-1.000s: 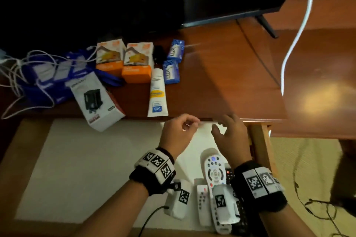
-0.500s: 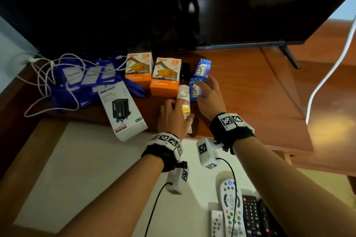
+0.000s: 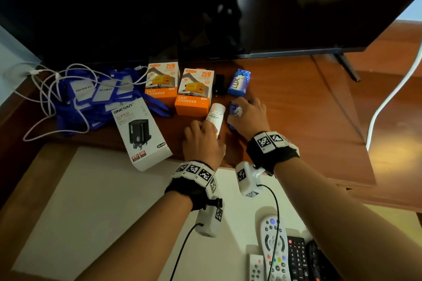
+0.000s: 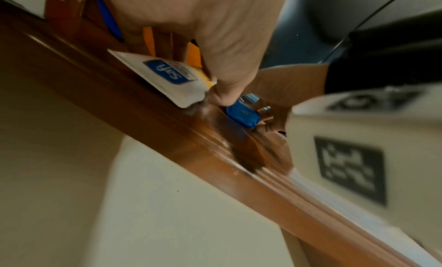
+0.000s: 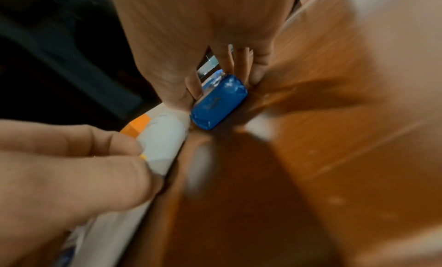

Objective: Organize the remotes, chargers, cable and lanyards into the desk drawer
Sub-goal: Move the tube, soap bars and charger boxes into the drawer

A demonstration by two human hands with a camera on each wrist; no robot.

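Observation:
Several remotes (image 3: 274, 248) lie in the open drawer (image 3: 102, 201) at the lower right. On the desk (image 3: 308, 109) stand two orange charger boxes (image 3: 161, 83) (image 3: 194, 92) and a white charger box (image 3: 141, 132). Further left, a white cable (image 3: 45, 89) lies tangled over blue lanyards (image 3: 96, 96). My left hand (image 3: 206, 129) grips a white tube (image 3: 215, 116) near the desk's front edge; the tube (image 4: 167, 76) also shows in the left wrist view. My right hand (image 3: 242, 113) pinches a blue soap bar (image 5: 219, 104) between thumb and fingers.
A second blue soap bar (image 3: 239, 82) and a black adapter (image 3: 219, 85) sit behind my hands. A dark TV (image 3: 251, 7) hangs over the back of the desk. A thick white cord (image 3: 388, 98) runs down the right side. The drawer has a white liner.
Both hands have gone from above the drawer up onto the desk. The left took hold of the white tube and the right the blue soap bar.

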